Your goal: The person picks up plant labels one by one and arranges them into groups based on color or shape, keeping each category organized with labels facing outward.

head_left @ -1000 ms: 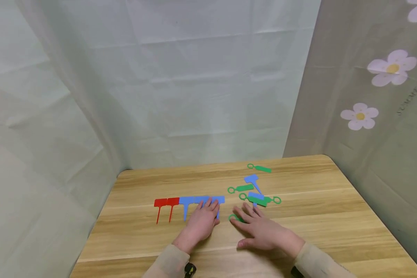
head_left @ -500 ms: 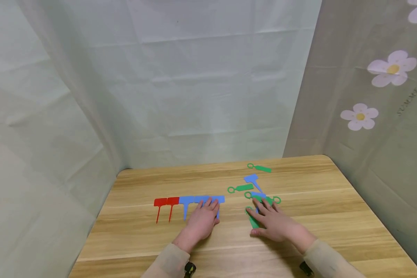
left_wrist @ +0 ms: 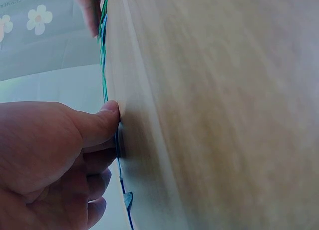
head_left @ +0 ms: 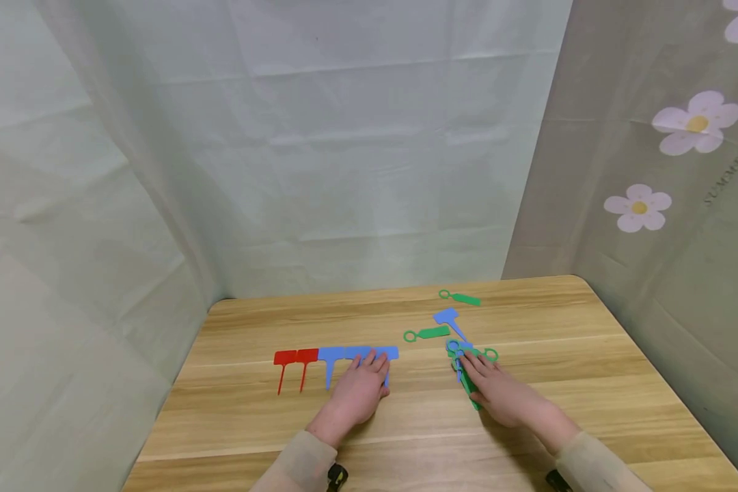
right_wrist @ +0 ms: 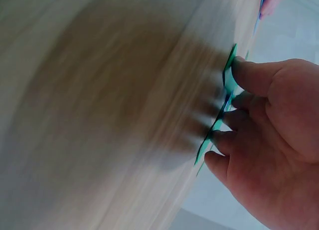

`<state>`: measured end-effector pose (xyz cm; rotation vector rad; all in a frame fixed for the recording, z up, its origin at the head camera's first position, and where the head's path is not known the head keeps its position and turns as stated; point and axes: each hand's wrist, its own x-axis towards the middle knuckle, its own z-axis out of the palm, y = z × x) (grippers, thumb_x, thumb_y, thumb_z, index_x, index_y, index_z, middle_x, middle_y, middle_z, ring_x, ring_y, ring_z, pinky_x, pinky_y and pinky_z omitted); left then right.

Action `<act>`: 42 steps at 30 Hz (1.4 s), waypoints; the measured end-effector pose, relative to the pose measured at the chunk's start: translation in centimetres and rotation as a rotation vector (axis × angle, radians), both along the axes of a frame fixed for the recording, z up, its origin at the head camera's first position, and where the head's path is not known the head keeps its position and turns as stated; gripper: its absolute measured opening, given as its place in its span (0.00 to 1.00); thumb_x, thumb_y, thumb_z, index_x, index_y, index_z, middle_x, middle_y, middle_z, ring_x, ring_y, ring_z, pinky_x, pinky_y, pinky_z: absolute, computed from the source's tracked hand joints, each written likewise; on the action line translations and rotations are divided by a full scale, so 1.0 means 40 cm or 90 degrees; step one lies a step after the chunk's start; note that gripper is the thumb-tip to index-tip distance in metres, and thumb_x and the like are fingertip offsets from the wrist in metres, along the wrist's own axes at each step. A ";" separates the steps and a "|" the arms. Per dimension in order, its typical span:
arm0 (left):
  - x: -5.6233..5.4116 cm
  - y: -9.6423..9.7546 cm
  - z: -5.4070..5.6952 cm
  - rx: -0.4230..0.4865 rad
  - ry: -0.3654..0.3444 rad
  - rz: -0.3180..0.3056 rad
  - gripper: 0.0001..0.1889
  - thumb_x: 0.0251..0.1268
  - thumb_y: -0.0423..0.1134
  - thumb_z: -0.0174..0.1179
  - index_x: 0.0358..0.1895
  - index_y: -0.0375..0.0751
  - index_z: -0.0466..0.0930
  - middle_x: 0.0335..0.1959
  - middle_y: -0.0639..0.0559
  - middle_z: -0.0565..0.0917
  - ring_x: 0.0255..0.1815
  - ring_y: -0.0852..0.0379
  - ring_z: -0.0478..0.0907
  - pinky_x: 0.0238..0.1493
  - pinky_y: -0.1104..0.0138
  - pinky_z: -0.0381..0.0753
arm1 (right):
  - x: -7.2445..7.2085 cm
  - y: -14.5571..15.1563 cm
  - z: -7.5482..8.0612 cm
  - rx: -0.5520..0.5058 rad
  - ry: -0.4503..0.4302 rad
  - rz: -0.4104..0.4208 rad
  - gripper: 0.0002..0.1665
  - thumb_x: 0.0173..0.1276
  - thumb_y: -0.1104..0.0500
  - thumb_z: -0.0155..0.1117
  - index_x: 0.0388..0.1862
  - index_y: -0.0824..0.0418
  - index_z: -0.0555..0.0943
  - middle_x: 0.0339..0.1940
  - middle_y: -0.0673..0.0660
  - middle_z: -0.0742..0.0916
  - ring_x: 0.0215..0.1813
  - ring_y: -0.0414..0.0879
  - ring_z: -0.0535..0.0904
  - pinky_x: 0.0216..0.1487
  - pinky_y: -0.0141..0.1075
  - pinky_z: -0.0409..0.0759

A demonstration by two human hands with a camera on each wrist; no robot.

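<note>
On the table, a row of flat T-shaped tags runs sideways in the head view: two red tags (head_left: 285, 357) at the left, then several blue tags (head_left: 330, 354). My left hand (head_left: 358, 393) rests over the right end of that row, fingers extended on the blue tags and partly hiding them. My right hand (head_left: 503, 393) presses its fingertips on a small heap of green ring-ended tags (head_left: 471, 395) mixed with blue T-shaped ones. In the right wrist view, the thumb and fingertips touch a green tag (right_wrist: 230, 75) from above, and its edge tips up off the wood.
Behind the heap lie a blue T-shaped tag (head_left: 447, 317), a green ring-ended tag (head_left: 430, 333) and another green tag (head_left: 465, 299) farther back. The wooden table (head_left: 234, 430) ends at a hanging pale curtain (head_left: 369, 205); a flowered curtain (head_left: 652, 287) hangs at the right.
My right hand has slid to the right, sweeping a green tag from near the middle into the heap. The tags under it are now bunched closer. The left hand has stayed put.
</note>
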<state>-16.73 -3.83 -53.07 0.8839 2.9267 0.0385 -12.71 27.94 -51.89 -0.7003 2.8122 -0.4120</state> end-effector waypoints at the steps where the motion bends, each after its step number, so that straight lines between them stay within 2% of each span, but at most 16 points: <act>1: 0.000 0.000 0.001 0.001 0.000 -0.001 0.29 0.81 0.48 0.61 0.77 0.36 0.75 0.80 0.45 0.72 0.83 0.43 0.64 0.81 0.47 0.64 | 0.002 0.007 0.000 -0.007 -0.001 -0.004 0.39 0.85 0.59 0.57 0.84 0.75 0.56 0.85 0.76 0.58 0.83 0.77 0.53 0.79 0.71 0.57; 7: 0.000 -0.001 -0.001 -0.001 0.000 -0.002 0.29 0.82 0.48 0.61 0.77 0.36 0.74 0.80 0.46 0.72 0.83 0.43 0.64 0.81 0.47 0.64 | 0.001 0.055 -0.003 -0.023 0.005 -0.023 0.36 0.85 0.62 0.56 0.82 0.80 0.58 0.84 0.80 0.58 0.82 0.80 0.53 0.76 0.74 0.57; 14: 0.000 -0.002 -0.003 -0.001 -0.004 0.001 0.29 0.82 0.48 0.61 0.77 0.36 0.74 0.80 0.46 0.71 0.83 0.44 0.64 0.81 0.47 0.63 | -0.028 0.128 -0.023 -0.029 0.032 -0.065 0.35 0.83 0.65 0.56 0.79 0.83 0.60 0.81 0.84 0.60 0.79 0.85 0.54 0.73 0.77 0.58; 26: -0.001 -0.001 -0.003 -0.005 -0.010 0.003 0.30 0.82 0.49 0.60 0.78 0.37 0.73 0.81 0.47 0.70 0.83 0.44 0.63 0.81 0.47 0.63 | -0.078 0.193 0.004 -0.017 0.020 -0.130 0.35 0.83 0.68 0.53 0.78 0.87 0.56 0.79 0.88 0.56 0.77 0.87 0.51 0.73 0.77 0.56; 30: 0.001 0.000 0.001 -0.002 -0.014 0.004 0.30 0.82 0.49 0.60 0.78 0.37 0.73 0.81 0.46 0.70 0.83 0.44 0.63 0.81 0.47 0.63 | -0.094 0.181 0.017 -0.009 0.039 -0.123 0.34 0.83 0.66 0.54 0.78 0.86 0.57 0.79 0.86 0.58 0.78 0.86 0.53 0.75 0.75 0.57; 36: 0.005 -0.001 0.007 -0.006 -0.011 0.004 0.30 0.82 0.49 0.60 0.78 0.37 0.73 0.81 0.46 0.70 0.83 0.44 0.63 0.81 0.47 0.63 | -0.126 0.109 0.041 -0.010 0.044 -0.097 0.36 0.85 0.60 0.57 0.80 0.81 0.60 0.81 0.83 0.59 0.81 0.82 0.51 0.78 0.72 0.55; 42: 0.003 -0.001 0.008 -0.003 -0.020 0.006 0.30 0.82 0.49 0.60 0.79 0.38 0.72 0.81 0.47 0.70 0.84 0.44 0.62 0.82 0.47 0.62 | -0.146 0.041 0.044 0.030 0.080 -0.106 0.38 0.81 0.48 0.66 0.75 0.75 0.73 0.78 0.82 0.67 0.79 0.83 0.56 0.77 0.73 0.59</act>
